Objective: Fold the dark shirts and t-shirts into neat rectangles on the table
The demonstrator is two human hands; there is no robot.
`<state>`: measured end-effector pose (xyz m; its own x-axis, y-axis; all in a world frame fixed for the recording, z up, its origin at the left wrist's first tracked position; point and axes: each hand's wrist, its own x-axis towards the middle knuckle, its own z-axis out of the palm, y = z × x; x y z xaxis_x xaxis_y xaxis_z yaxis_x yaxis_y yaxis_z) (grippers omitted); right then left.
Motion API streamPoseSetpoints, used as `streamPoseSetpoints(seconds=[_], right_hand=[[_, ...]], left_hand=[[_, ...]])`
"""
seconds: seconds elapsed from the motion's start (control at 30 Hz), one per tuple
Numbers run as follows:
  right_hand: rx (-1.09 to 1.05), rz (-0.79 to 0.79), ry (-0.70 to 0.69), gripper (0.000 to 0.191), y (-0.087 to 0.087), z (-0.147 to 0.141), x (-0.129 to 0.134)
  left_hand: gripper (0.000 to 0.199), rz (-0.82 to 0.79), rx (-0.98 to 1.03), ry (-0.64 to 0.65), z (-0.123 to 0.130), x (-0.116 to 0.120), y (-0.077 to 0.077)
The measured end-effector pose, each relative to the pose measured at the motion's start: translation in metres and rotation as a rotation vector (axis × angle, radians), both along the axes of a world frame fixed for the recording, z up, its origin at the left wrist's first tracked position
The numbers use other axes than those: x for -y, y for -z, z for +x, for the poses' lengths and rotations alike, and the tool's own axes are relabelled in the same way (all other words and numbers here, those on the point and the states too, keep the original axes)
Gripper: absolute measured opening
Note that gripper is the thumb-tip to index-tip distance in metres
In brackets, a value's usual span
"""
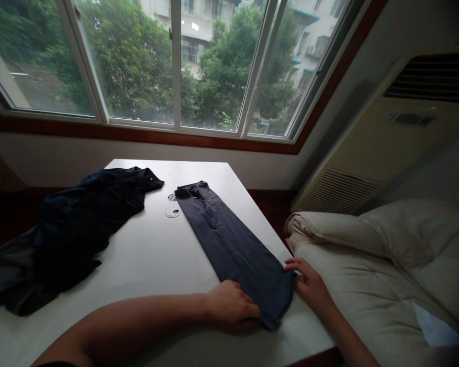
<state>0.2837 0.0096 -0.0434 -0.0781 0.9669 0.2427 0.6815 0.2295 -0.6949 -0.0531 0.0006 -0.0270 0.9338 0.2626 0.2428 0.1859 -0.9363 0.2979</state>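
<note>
A pair of dark blue-grey trousers (229,229) lies folded lengthwise in a long strip on the white table (137,265), its waistband at the far end and its leg ends close to me. My left hand (235,308) rests at the left edge near the leg ends, fingers curled over the fabric; its fingertips are partly hidden. On the opposite side, my right hand (308,283) has its thumb and fingers closed on the right corner of the leg ends.
A heap of black and dark clothes (87,219) covers the table's left side and hangs over its edge. Round cable-hole covers (172,212) sit beside the trousers. A cream sofa (352,275) and a standing air conditioner (382,132) are at right. Windows (214,66) span the back.
</note>
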Motion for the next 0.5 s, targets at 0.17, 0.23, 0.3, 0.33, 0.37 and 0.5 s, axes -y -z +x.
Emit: streamPoseSetpoints(seconds=[0.17,0.23,0.3,0.33,0.37,0.5], right_hand=[[-0.004,-0.016,0.008,0.036,0.000,-0.001,0.000],[0.000,-0.028,-0.004,0.033,0.000,-0.002,0.000],[0.013,-0.049,-0.032,0.031,-0.002,-0.001,-0.001],[0.017,-0.069,-0.055,0.030,-0.004,0.000,-0.002],[0.017,-0.100,-0.086,0.027,-0.007,0.002,-0.003],[-0.040,-0.323,-0.248,0.024,-0.030,0.016,-0.004]], left_hand=[[0.019,-0.014,-0.008,0.003,-0.001,-0.001,-0.003],[0.020,-0.027,-0.019,-0.011,0.000,0.000,-0.003],[0.021,-0.059,-0.041,-0.033,0.001,0.002,-0.005],[0.021,-0.083,-0.058,-0.047,0.001,0.003,-0.007],[0.022,-0.111,-0.078,-0.062,0.001,0.005,-0.009],[0.026,-0.222,-0.150,-0.090,0.000,0.014,-0.029]])
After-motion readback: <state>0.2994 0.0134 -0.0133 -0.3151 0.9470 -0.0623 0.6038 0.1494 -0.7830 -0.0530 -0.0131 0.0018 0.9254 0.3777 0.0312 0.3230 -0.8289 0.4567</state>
